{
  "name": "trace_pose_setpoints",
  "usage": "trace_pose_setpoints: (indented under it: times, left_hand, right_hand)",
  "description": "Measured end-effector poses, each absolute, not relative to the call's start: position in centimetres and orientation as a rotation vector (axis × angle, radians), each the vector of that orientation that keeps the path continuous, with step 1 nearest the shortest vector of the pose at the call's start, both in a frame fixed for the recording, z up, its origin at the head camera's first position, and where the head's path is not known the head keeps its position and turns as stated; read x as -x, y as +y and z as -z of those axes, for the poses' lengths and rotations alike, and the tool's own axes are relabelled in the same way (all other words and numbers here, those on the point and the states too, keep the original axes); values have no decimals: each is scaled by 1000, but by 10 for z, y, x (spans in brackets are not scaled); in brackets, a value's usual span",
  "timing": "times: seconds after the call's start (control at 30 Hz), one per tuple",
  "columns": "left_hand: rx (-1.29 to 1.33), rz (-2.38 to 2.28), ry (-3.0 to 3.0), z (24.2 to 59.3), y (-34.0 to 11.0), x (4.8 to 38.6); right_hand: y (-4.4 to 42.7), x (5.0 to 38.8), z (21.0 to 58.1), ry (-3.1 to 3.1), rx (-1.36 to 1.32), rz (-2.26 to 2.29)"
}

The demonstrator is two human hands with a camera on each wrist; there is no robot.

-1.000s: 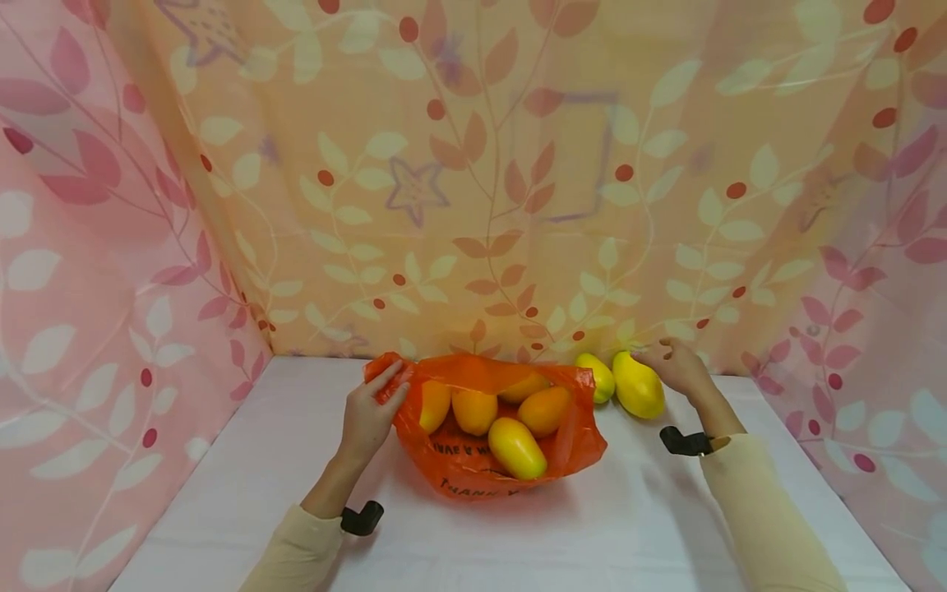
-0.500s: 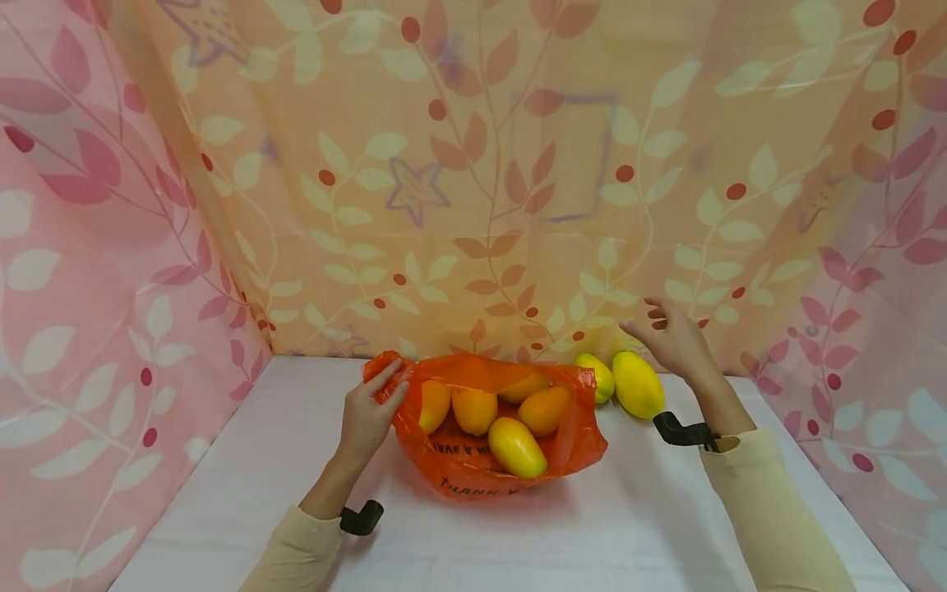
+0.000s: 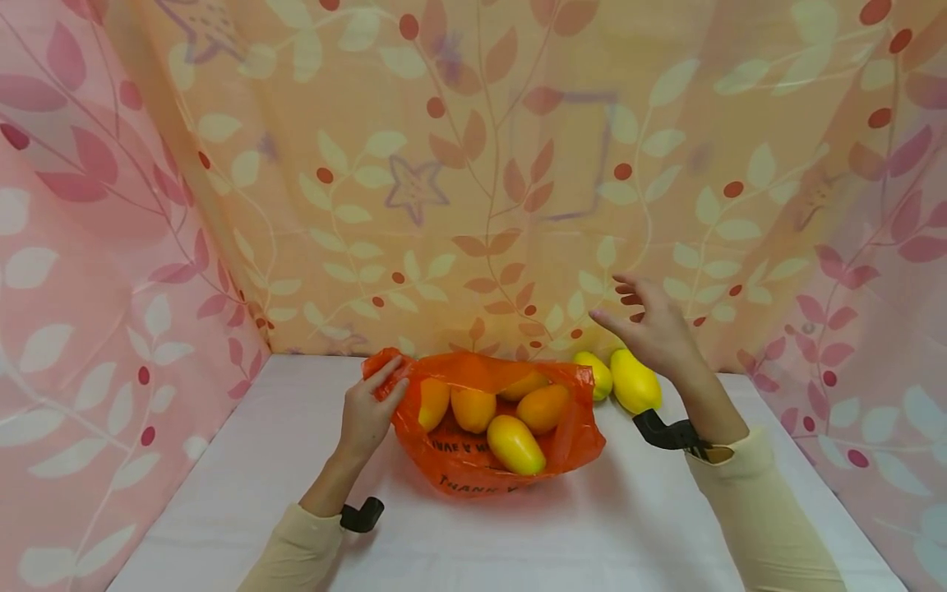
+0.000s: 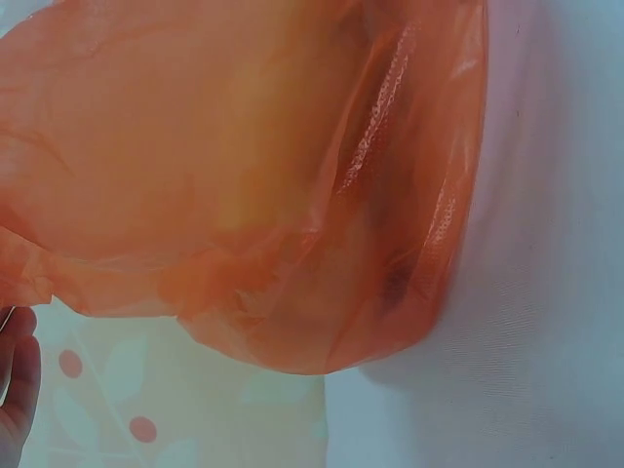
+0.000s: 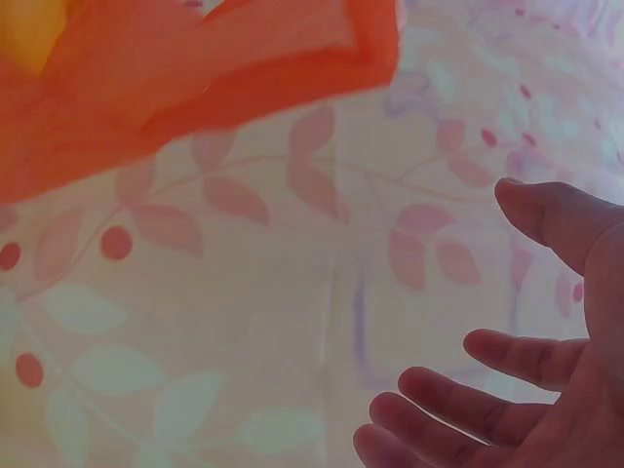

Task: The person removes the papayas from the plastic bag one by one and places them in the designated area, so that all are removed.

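Observation:
An orange-red plastic bag (image 3: 473, 485) lies on the table with its mouth facing the front, several yellow-orange mangoes inside; the frontmost mango (image 3: 516, 445) is yellow. At the bag's left upper edge, the left hand (image 3: 367, 413) pinches the plastic between thumb and fingers. The left wrist view shows the bag (image 4: 244, 175) up close and part of the left hand (image 4: 19, 380) at the edge. Raised above two yellow-green mangoes (image 3: 635, 382) right of the bag is the right hand (image 3: 651, 329), empty, thumb and fingers spread. In the right wrist view, the right hand (image 5: 556, 361) touches nothing.
A white cloth covers the table (image 3: 444, 551). Behind it hangs a yellow-orange leaf-patterned curtain (image 3: 488, 164), with pink patterned sheets (image 3: 96, 288) at both sides. Each wrist carries a black mount (image 3: 362, 516).
The right hand has left the right mango, rising and moving left with its fingers opened. The left hand, the bag and the mangoes have stayed in place.

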State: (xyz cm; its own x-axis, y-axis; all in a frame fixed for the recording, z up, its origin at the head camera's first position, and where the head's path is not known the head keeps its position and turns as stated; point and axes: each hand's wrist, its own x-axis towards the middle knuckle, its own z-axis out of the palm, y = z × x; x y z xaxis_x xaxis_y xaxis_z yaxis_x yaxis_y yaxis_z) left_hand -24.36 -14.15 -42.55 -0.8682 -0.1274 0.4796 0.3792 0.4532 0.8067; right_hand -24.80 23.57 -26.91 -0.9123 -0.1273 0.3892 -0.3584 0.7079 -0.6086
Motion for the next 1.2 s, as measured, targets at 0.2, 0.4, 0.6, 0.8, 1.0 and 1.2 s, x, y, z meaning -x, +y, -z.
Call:
trace_pose_setpoints:
  times: [0.2,0.4,0.6,0.8,1.0,1.2]
  left_hand:
    - [206,1414,-2223,425,-141,244]
    - [201,1404,-2233,425,-141,245]
    - [209,1390,-2243,424,-142,245]
    - [216,1366,-2242,423,-142,246]
    - [235,1325,-2214,422,-140,246]
    - [201,1364,-2223,420,-138,244]
  right_hand:
    - [216,237,264,-2556,-495,-1039]
    - [195,227,260,-2549,-611,-1047]
    - [183,218,256,-2563,-716,-1018]
    - [172,215,258,-2561,-838,-1012]
    - [157,213,266,-2586,-905,-1014]
    - [144,212,273,-2655,-920,-1015]
